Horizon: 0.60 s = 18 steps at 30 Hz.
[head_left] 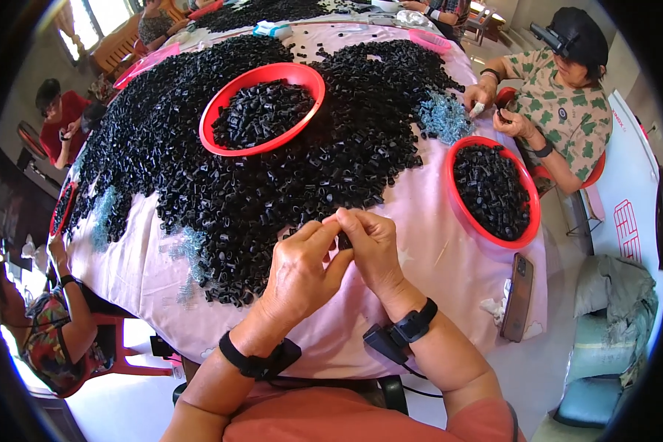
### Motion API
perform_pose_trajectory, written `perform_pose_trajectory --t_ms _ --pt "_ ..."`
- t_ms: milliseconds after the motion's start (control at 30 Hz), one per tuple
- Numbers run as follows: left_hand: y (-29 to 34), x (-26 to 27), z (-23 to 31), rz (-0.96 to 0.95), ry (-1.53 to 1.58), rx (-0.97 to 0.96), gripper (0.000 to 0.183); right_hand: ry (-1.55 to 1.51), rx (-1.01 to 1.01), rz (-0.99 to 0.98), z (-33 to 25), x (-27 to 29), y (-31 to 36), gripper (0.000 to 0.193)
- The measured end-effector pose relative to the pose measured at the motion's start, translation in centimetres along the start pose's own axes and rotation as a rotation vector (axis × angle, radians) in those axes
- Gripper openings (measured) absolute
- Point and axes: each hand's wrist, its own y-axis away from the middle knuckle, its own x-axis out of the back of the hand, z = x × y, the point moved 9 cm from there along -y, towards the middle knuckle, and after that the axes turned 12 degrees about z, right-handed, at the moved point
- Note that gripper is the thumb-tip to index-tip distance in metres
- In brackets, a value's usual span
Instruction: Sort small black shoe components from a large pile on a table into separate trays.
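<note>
My left hand and my right hand meet just above the near edge of a big heap of small black plastic pieces. Their fingertips are pinched together around one small black plastic piece, mostly covered by the fingers. Each wrist wears a black band with a small device. Beyond my hands, a red basin full of the same black pieces sits on the heap. Another filled red basin stands to the right on the pink tablecloth.
Small clear-blue parts lie in piles at the right and left. A phone rests near the table's right edge, beside crumpled white scraps. A person in a patterned shirt works at the right; other people sit around the table.
</note>
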Motion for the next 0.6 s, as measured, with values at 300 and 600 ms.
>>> perform_pose_trajectory --t_ms 300,600 --pt "-0.3 2.1 -2.2 0.139 -0.088 -0.029 0.035 -0.149 -0.292 -0.190 2.0 -1.2 0.5 0.018" --pt "-0.6 2.5 -4.5 0.020 0.134 0.244 0.019 -0.171 -0.371 -0.198 2.6 -1.6 0.7 0.017"
